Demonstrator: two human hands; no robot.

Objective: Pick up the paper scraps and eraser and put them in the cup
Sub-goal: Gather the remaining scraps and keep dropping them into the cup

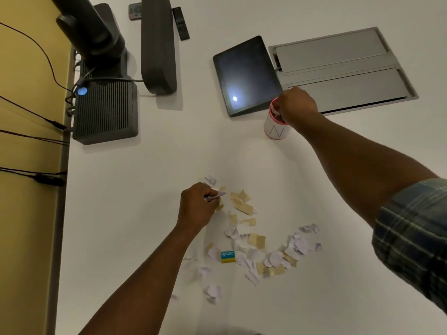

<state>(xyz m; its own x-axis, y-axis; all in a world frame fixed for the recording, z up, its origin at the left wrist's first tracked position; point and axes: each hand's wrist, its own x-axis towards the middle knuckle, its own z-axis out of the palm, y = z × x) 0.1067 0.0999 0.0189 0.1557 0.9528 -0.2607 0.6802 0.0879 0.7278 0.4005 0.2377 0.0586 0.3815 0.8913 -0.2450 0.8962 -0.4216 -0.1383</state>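
Observation:
Several white and tan paper scraps [251, 240] lie scattered on the white table. Among them sits a teal and yellow eraser [227, 256]. My left hand [197, 206] is closed on white paper scraps at the far left end of the pile. A white cup [275, 129] with a pink rim stands farther back on the right. My right hand [296, 105] is over the cup's mouth with its fingertips pinched inside the rim; whether they hold anything is hidden.
A dark tablet [246, 76] lies just behind the cup, beside a grey cable hatch [343, 68] set in the table. Black devices [106, 110] with cables, a speaker bar [158, 44] and two remotes [180, 22] stand at the back left. The table edge [61, 213] runs down the left.

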